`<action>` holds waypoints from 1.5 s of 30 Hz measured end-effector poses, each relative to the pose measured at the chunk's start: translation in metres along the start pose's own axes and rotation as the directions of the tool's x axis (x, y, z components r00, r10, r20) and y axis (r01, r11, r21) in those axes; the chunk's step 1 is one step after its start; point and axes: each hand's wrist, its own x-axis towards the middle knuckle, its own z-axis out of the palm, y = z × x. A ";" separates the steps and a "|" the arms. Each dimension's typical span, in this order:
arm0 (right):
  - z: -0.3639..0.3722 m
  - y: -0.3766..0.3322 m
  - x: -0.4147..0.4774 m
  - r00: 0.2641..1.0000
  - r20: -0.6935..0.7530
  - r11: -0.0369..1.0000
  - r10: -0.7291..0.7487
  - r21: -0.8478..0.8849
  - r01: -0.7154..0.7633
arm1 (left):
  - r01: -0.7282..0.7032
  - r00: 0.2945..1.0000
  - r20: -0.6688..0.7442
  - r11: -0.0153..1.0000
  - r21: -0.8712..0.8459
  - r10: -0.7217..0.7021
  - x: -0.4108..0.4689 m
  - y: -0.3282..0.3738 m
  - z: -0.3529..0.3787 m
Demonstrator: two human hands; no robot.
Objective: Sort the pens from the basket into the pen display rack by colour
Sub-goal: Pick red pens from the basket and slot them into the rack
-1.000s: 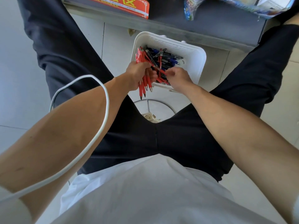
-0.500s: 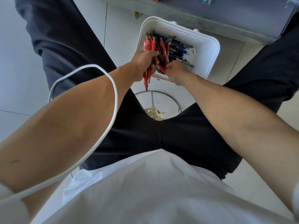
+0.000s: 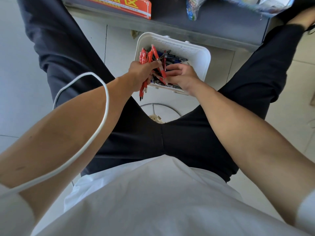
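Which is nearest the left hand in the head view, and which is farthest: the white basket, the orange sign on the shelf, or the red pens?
1. red pens: gripped in the left hand itself.
2. white basket: just ahead of the hand and to its right.
3. orange sign: farthest, up on the shelf ahead.
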 end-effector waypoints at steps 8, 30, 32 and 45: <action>0.011 -0.004 -0.002 0.989 0.143 0.980 0.048 0.185 -0.074 | -0.005 0.999 -0.047 0.999 -0.036 0.004 0.002 -0.003 0.002; 0.046 0.009 0.060 0.943 0.125 0.543 0.309 -0.837 -0.067 | 0.026 0.998 -0.048 0.994 -0.105 -0.032 0.023 0.001 -0.002; 0.043 0.009 0.061 0.947 0.085 0.489 0.310 -0.869 -0.082 | 0.034 0.998 -0.044 0.994 -0.104 -0.039 0.023 0.001 -0.002; 0.019 0.005 0.032 0.973 -0.215 0.966 0.082 -0.225 -0.131 | 0.018 0.999 -0.044 0.996 -0.083 -0.022 0.014 0.003 0.001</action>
